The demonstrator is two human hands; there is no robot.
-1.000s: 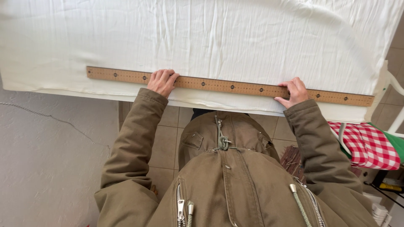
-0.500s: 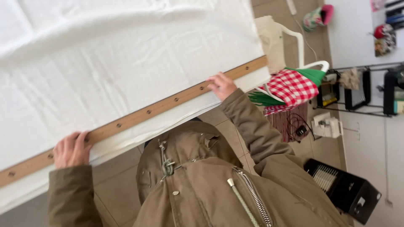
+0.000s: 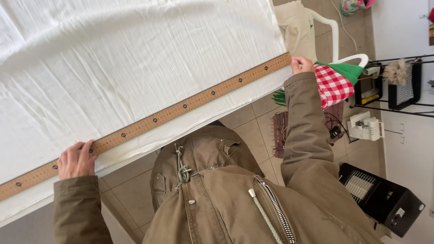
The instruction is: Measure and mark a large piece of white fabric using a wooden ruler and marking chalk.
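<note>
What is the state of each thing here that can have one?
wooden ruler: flat on the cloth, held down at both ends.
white cloth: spread out, wrinkled.
left hand: pressing the ruler.
right hand: at the ruler's far end.
jacket: zipped open.

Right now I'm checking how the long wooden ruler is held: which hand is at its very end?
The right hand, at the long wooden ruler's end by the white cloth's edge; the left hand presses further in.

Beige tiled floor (image 3: 253, 131) under even light; a black heater (image 3: 384, 199) stands low right, near a dark wire rack (image 3: 398, 86) (contents perhaps cleaning things) against a white wall (image 3: 407, 27).
</note>
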